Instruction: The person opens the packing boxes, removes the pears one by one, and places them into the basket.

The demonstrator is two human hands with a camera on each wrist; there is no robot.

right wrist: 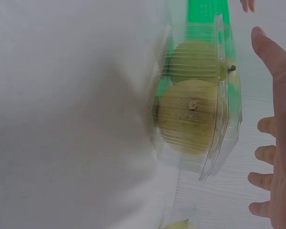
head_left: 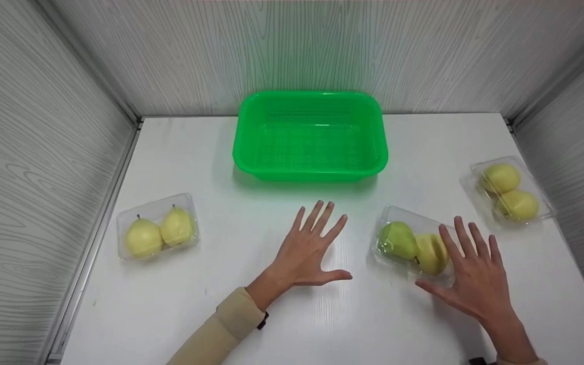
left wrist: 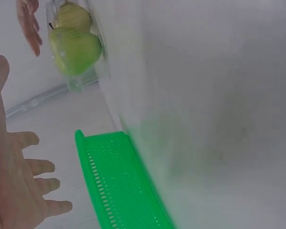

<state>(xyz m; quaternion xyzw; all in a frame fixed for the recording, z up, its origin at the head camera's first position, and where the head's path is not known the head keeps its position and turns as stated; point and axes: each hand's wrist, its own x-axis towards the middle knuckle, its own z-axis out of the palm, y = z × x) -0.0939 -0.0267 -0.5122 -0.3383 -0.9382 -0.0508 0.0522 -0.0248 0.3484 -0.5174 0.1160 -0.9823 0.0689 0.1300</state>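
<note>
My left hand (head_left: 304, 253) hovers over the middle of the white table, fingers spread and holding nothing. Beside the near right clear plastic box of pears (head_left: 398, 241) is my right hand (head_left: 479, 279), its fingers also spread. In the head view it overlaps the box's right end; the right wrist view shows a gap between that hand and the pear box (right wrist: 193, 114). One pear in this box looks greener than the other. A green plastic basket (head_left: 309, 175) stands at the back, with nothing visible inside.
Another clear box with two yellow pears (head_left: 157, 235) lies at the left of the table (head_left: 271, 329). A third such box of pears (head_left: 512, 192) sits by the right edge. Wood-grain panels (head_left: 170, 56) enclose the table at the back and both sides.
</note>
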